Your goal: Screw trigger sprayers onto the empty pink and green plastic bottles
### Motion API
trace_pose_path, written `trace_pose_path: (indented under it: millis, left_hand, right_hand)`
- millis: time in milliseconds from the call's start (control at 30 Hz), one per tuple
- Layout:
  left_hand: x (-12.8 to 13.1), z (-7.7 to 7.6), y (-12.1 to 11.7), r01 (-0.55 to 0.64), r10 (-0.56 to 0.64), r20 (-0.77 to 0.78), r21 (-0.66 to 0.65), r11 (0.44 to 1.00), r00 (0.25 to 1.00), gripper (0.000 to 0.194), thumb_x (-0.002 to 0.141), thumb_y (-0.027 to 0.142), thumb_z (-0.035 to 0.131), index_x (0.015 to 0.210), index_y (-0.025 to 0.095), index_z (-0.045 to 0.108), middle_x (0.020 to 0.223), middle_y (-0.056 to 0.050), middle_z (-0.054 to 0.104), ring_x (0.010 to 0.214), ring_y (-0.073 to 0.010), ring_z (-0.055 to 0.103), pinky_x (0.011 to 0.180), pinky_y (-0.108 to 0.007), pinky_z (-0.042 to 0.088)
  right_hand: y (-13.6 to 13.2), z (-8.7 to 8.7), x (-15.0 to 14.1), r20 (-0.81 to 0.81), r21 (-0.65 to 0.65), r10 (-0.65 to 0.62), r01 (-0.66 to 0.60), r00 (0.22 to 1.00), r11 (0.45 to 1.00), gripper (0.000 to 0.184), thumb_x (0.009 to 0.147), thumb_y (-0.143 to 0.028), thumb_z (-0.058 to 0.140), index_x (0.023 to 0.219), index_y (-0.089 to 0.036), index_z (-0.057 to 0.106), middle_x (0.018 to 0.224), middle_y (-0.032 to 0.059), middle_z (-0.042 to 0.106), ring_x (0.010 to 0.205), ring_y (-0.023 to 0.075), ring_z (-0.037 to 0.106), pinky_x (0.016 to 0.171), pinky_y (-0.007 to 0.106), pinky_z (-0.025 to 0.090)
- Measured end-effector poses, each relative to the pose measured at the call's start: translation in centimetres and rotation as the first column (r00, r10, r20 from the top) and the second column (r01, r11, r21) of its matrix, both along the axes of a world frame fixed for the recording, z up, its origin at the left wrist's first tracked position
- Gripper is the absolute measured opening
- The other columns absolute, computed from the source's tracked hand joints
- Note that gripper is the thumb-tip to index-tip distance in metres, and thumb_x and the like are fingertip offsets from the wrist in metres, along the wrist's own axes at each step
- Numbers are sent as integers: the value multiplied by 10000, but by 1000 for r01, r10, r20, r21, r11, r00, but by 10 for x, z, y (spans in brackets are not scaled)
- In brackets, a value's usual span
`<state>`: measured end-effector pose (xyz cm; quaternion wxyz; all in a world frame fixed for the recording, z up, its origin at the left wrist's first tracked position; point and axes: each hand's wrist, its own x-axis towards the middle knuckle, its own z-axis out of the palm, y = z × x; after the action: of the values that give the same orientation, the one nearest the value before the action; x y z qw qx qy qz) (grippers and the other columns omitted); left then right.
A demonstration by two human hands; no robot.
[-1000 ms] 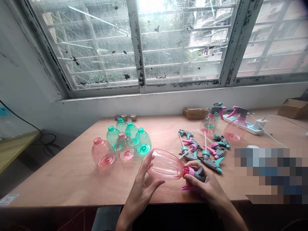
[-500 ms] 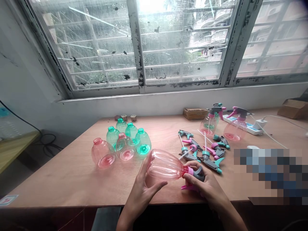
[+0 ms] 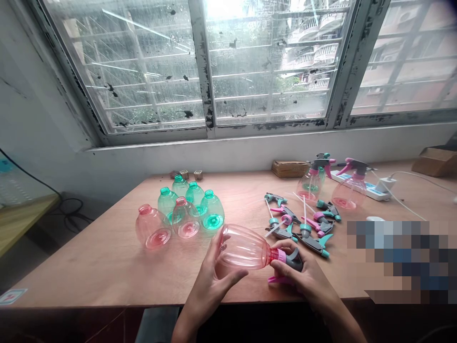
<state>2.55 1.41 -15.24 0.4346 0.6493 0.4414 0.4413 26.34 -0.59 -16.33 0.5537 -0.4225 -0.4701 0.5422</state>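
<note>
Pink bottle (image 3: 244, 247), blurred corner label (image 3: 13, 296)

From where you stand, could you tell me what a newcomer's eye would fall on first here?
Probably the pink bottle lying sideways between the left hand and the right hand, a grey and pink spray head at its neck. Next, perhaps, the cluster of open green and pink bottles standing on the left.
</note>
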Motion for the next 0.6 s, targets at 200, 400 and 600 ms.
trace_pose_path:
  millis: [200,400,600]
  left_hand:
    - [-2,-4,-1,47,-45,-24,87,995,999,886,903,413,758,1612,458,229,1724,-11,266,1532,-302,374,1277,-474,295]
    - [-1,-4,-3,52,-52,-1,50,997,999,1011,855,438,804,1636,424,162,1718,-47,288,1522,-332,383,1277,-498,286]
    - [1,1,-4,-5,8,61,-41,999,998,1103,805,511,828,1654,288,160,1694,-133,322,1520,-365,375,1274,-512,283]
  right_hand:
    - [1,-3,2,1,4,-34,34,999,999,450,745,-508,901,1001,-216,673,827,-18,692,668,186,679,623,353,673]
    - [1,-5,3,-12,4,29,-29,999,1000,434,783,-477,888,1039,-211,661,845,-13,673,691,185,679,668,380,688]
    - [0,-1,5,39,13,79,-79,996,997,391,796,-443,890,1026,-203,684,857,-7,658,758,180,653,677,329,677]
